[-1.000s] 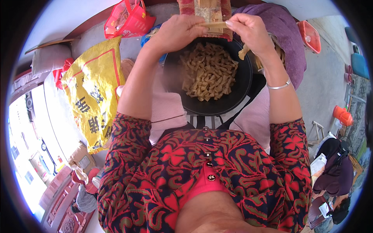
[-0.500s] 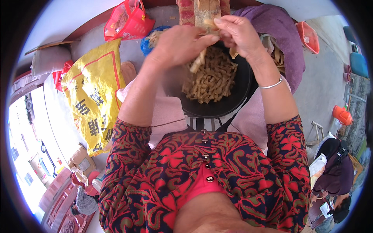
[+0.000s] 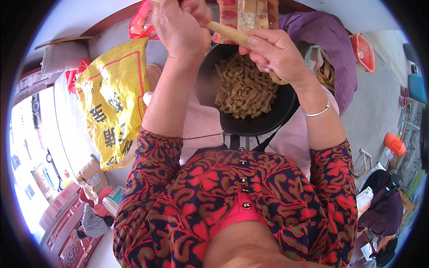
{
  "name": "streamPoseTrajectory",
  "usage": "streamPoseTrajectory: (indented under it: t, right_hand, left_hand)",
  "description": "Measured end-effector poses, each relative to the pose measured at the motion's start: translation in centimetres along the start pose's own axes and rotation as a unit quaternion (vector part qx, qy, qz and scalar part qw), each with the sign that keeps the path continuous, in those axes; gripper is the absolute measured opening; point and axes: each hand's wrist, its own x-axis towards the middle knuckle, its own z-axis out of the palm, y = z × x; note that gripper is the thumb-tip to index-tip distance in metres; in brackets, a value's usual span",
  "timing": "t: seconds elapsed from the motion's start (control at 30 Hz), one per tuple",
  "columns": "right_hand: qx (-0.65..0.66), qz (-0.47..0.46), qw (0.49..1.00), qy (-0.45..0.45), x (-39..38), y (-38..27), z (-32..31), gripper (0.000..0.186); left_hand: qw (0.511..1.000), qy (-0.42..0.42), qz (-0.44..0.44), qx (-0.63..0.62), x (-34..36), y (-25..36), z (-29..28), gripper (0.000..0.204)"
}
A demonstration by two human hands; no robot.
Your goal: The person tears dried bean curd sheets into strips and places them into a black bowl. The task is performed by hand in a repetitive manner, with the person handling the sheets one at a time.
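Both hands raised over a round black pan (image 3: 268, 125) that sits in front of the person's chest, on a pale pink cloth (image 3: 201, 129).

Left hand (image 3: 178, 29): grip pressed together into a fist around the upper end of a long tan strip, stick-like, material unclear (image 3: 225, 33). Right hand (image 3: 275, 53): thumb and fingers pinching the lower end of the same strip, just above the pan. The strip runs diagonally between the two hands, higher on the left.

Pan contents: pile of short tan-brown cut strips (image 3: 243, 89), filling most of the bottom. More of the same pale strips lie to the right of the pan, under the right wrist.

Silver bangle (image 3: 318, 111) on the right wrist. Sleeves are dark with a red and green pattern.

Around it: yellow woven sack with red print (image 3: 114, 98) to the left, lying flat; red plastic bag (image 3: 140, 24) above it; purple cloth (image 3: 326, 40) draped at upper right, touching the pan's far side; red-and-tan woven item (image 3: 248, 13) just behind the pan, partly cut off by the frame edge.
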Motion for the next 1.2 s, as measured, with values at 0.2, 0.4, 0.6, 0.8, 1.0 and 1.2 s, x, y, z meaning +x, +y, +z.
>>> streamPoseTrajectory:
  t: [0.2, 0.4, 0.6, 0.8, 1.0, 1.2]
  right_hand:
    - [0.098, -0.162, 0.982, 0.004, 0.4, 0.9, 0.5, 0.024]
    - [-0.329, -0.284, 0.874, 0.218, 0.6, 1.5, 0.6, 0.018]
    - [-0.025, -0.060, 0.978, 0.201, 0.3, 1.5, 0.1, 0.032]
    - [0.253, 0.168, 0.953, -0.014, -0.3, 0.5, -2.3, 0.031]
    - [-0.086, -0.031, 0.991, 0.101, -0.4, 0.5, -2.2, 0.017]
    - [-0.030, -0.039, 0.998, 0.050, -0.9, 0.4, -2.6, 0.016]
  left_hand:
    - [0.819, -0.265, 0.355, 0.363, -1.5, -2.1, -1.0, 0.042]
    - [0.904, -0.237, 0.155, 0.320, -4.2, -5.5, -0.1, 0.027]
    - [0.851, -0.227, 0.016, 0.474, -3.3, -3.6, -0.4, 0.021]
    - [0.788, -0.328, 0.273, 0.445, -3.2, -3.0, -0.8, 0.015]
    - [0.863, -0.239, 0.012, 0.444, -3.0, -3.0, -0.8, 0.013]
    - [0.857, -0.263, -0.160, 0.412, -1.6, -2.2, -1.0, 0.009]
